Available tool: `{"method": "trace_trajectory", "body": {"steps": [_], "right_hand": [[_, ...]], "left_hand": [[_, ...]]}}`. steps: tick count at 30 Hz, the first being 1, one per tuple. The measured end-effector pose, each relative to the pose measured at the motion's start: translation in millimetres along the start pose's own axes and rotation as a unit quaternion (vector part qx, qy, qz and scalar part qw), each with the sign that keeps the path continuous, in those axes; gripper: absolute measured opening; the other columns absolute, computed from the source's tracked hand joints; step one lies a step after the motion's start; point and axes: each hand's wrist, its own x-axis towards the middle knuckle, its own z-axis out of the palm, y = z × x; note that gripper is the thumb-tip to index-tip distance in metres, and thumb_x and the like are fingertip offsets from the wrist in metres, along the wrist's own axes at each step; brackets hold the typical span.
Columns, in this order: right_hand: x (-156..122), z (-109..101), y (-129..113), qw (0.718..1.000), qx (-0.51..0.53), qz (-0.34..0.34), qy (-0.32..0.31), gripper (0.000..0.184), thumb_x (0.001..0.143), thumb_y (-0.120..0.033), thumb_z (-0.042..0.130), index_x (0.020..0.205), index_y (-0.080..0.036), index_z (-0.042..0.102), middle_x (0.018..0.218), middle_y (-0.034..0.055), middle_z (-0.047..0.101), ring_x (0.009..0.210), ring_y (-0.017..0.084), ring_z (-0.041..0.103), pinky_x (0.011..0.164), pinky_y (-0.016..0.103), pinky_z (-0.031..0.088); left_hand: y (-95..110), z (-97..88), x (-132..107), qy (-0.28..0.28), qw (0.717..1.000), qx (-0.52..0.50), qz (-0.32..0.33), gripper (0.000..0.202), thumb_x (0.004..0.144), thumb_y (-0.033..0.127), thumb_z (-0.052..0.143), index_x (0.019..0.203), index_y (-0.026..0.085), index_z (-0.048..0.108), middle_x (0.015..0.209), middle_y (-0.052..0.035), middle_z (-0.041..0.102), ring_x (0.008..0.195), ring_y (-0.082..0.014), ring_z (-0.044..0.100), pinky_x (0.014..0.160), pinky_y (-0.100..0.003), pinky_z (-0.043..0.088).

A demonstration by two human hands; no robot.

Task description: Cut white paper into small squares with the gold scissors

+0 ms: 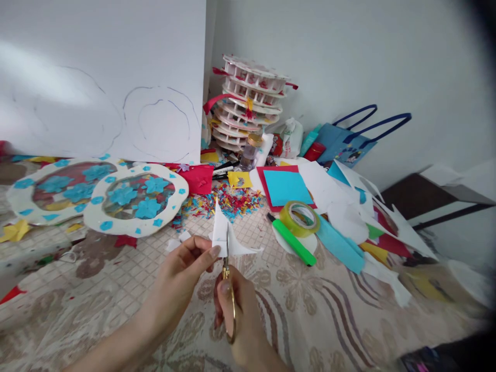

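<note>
My left hand [182, 279] pinches a small white paper piece [227, 235] between thumb and fingers, holding it up over the patterned cloth. My right hand [242, 323] grips gold-handled scissors [228, 289], whose blades point up into the paper's lower edge. The paper has pointed flaps to the top and right. Both hands are low in the centre of the view.
Two white rings with blue paper flowers [135, 199] lie at left before a white board [104, 77]. Coloured confetti [228, 201], a tape roll [300, 218], a green marker [296, 243], coloured sheets [287, 187], a stacked rack [250, 103] and a blue bag [346, 142] crowd the back and right.
</note>
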Motion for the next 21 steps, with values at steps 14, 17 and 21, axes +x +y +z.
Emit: {"method": "trace_trajectory", "body": {"steps": [14, 17, 21], "right_hand": [[3, 5, 7, 0.997, 0.013, 0.063, 0.035, 0.042, 0.074, -0.061, 0.047, 0.064, -0.020, 0.044, 0.043, -0.0091, 0.034, 0.032, 0.006, 0.030, 0.031, 0.018, 0.024], [3, 6, 5, 0.996, 0.027, 0.072, 0.037, 0.044, 0.073, -0.063, 0.048, 0.064, -0.020, 0.044, 0.041, -0.0097, 0.033, 0.031, 0.005, 0.028, 0.030, 0.017, 0.023], [2, 4, 9, 0.997, 0.045, 0.057, 0.018, 0.048, 0.076, -0.067, 0.046, 0.066, -0.020, 0.045, 0.042, -0.0100, 0.032, 0.032, 0.006, 0.027, 0.031, 0.018, 0.024]], "left_hand": [[-4, 1.4, 2, -0.004, 1.000, -0.004, -0.004, 0.018, 0.075, 0.033, 0.070, 0.073, 0.019, 0.059, 0.071, 0.0022, 0.059, 0.067, -0.0115, 0.053, 0.064, -0.023, 0.040], [-4, 1.1, 1, -0.004, 1.000, 0.000, -0.006, 0.018, 0.075, 0.033, 0.070, 0.074, 0.019, 0.059, 0.070, 0.0026, 0.059, 0.066, -0.0107, 0.052, 0.064, -0.022, 0.040], [-3, 1.6, -1, -0.012, 1.000, 0.000, -0.003, 0.018, 0.076, 0.033, 0.070, 0.075, 0.019, 0.058, 0.069, 0.0034, 0.058, 0.065, -0.0103, 0.051, 0.063, -0.022, 0.039]]}}
